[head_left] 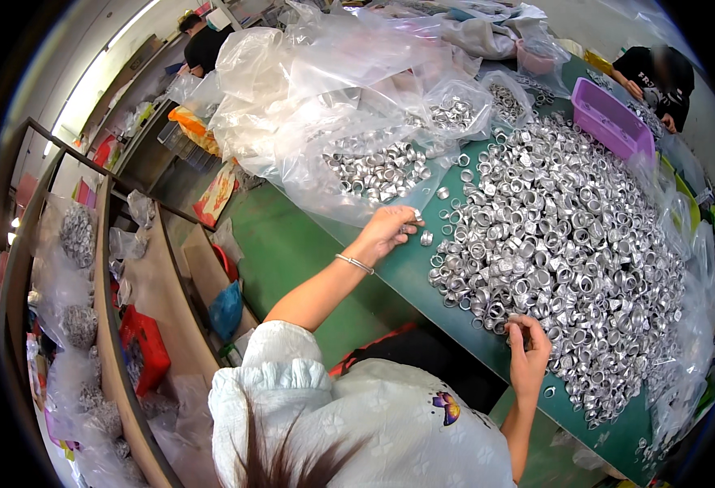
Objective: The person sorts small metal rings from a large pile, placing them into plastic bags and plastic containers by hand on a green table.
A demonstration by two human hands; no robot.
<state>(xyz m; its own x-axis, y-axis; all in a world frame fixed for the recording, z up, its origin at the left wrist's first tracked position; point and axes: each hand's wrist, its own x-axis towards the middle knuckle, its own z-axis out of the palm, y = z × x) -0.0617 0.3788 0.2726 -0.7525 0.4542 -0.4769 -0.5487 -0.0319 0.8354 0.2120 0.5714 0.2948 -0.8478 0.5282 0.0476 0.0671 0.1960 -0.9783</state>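
Heap of small silver metal rings [560, 244] covers the green tabletop [410, 272]. Right hand [528, 350] pinches one at the near edge; left hand [386, 232] grips several beside a clear plastic bag [349, 106]. Sorting under way; next pick likely needs a fingertip pinch.

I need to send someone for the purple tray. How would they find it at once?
Start from the big heap of silver rings on the green table. Go to the heap's far right edge: the purple tray sits there, the only solid purple rectangular bin among clear plastic bags.
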